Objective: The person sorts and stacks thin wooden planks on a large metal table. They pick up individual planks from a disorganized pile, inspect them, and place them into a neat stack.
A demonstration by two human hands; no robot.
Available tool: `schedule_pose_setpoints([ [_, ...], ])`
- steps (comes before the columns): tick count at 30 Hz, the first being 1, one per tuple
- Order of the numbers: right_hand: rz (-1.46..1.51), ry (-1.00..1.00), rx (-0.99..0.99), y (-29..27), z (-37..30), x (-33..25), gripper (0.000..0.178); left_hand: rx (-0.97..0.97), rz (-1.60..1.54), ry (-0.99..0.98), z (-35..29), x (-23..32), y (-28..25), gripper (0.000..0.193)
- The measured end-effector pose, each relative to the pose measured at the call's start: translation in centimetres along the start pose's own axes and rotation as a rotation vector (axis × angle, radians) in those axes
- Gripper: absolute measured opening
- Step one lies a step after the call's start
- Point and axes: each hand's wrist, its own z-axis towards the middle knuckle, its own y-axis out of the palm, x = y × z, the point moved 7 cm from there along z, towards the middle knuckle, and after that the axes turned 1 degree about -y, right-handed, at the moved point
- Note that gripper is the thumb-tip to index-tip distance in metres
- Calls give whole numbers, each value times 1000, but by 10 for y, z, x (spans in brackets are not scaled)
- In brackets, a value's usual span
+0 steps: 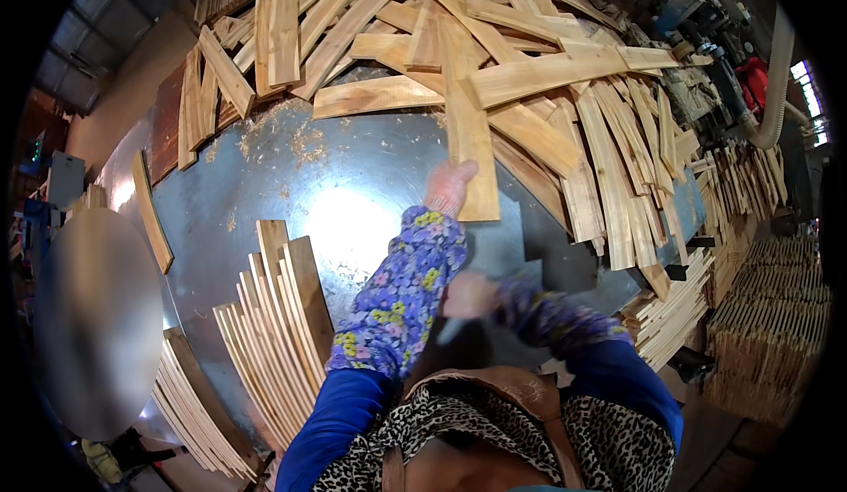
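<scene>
My left hand reaches forward over the metal table and is closed on the near end of a long wooden board. The board's far part lies among a heap of loose boards. Close to my body, my right hand is smeared by motion, so its fingers cannot be made out; no board shows in it. Another board crosses the heap just right of the held one. Both forearms wear purple flowered sleeve covers over blue sleeves.
Left of my arms, a row of boards stands on edge on the shiny metal table. A second row is farther left, beside a blurred oval patch. Sawdust lies near the heap. Stacked boards and machinery are at the right.
</scene>
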Motion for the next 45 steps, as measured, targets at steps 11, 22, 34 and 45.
schedule_pose_setpoints([
  [11, -580, 712, 894, -272, -85, 173, 88, 172, -403, -79, -205, -79, -127, 64],
  [22, 3, 129, 328, 25, 26, 20, 86, 451, -472, 86, -279, -114, -183, 52],
  [34, 1756, -185, 689, 26, 86, 34, 51, 530, -342, 158, -261, -92, -147, 51],
  [45, 898, -87, 665, -31, 47, 47, 50, 751, 334, 158, -212, 3, -215, 63],
])
